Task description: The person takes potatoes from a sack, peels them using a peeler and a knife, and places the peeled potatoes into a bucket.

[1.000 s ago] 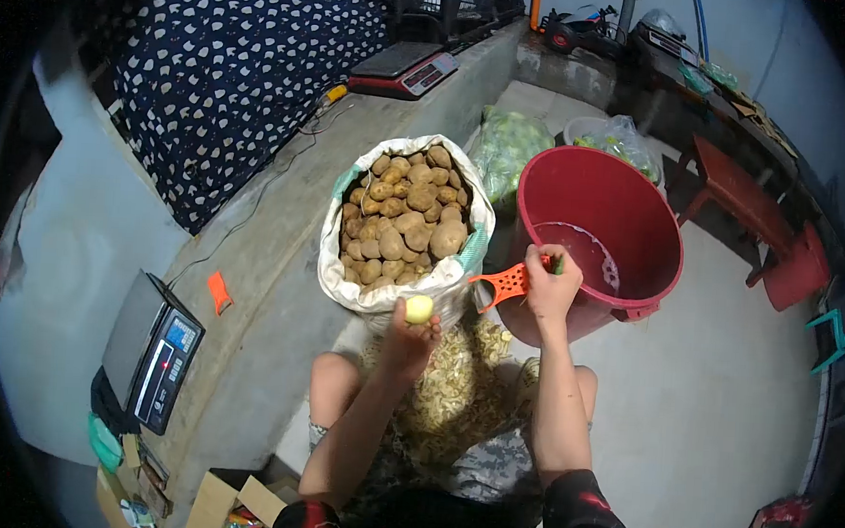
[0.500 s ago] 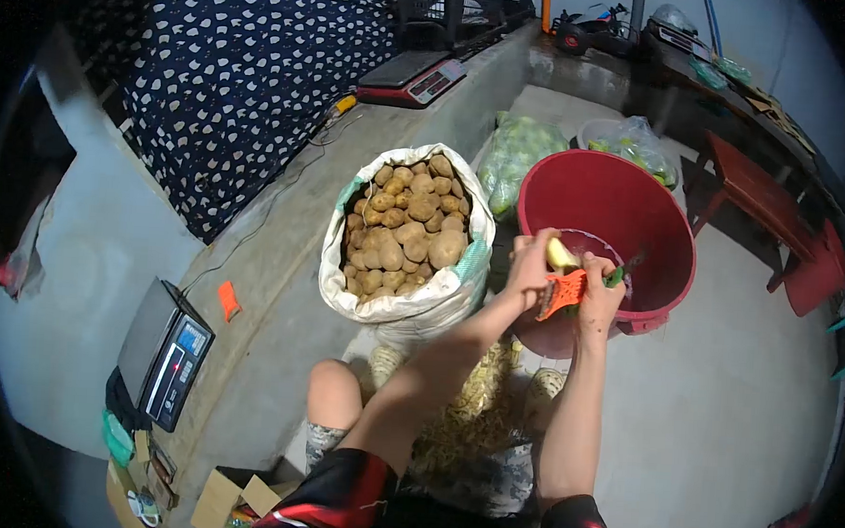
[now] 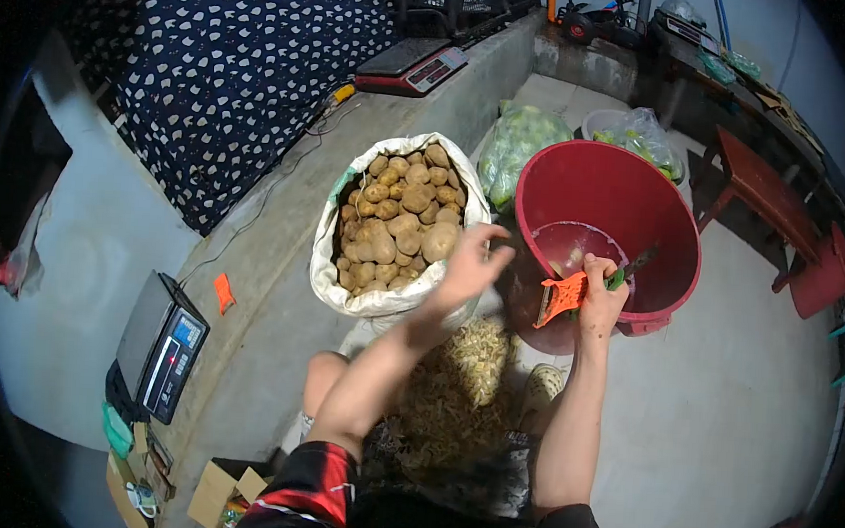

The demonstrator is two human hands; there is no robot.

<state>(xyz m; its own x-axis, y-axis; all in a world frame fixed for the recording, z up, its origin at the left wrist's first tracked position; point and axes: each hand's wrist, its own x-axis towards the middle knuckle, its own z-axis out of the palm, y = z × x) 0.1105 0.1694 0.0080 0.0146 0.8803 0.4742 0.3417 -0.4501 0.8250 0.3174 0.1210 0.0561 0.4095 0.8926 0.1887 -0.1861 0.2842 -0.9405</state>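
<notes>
My left hand (image 3: 473, 265) is slightly blurred, over the right rim of a white sack (image 3: 344, 301). Its fingers are apart with nothing in them. Brown unpeeled potatoes (image 3: 404, 223) fill the sack. My right hand (image 3: 600, 297) grips an orange peeler (image 3: 561, 298) at the near left rim of a large red tub (image 3: 611, 173). A green part with a dark, blade-like tip (image 3: 643, 258) juts out past this hand; I cannot tell if it belongs to the peeler. Pale pieces show in the tub's liquid, partly hidden by the right hand.
Peelings (image 3: 479, 363) are heaped on the floor between my feet. Behind the tub sit a bag of green vegetables (image 3: 524, 150) and a basin (image 3: 602, 122). A red stool (image 3: 765, 191) stands right. Scales rest on the ledge (image 3: 409, 67) and at left (image 3: 165, 351).
My left hand has let go of the pale peeled potato and moved left from the tub to the sack's rim. My right hand stays in place with the peeler.
</notes>
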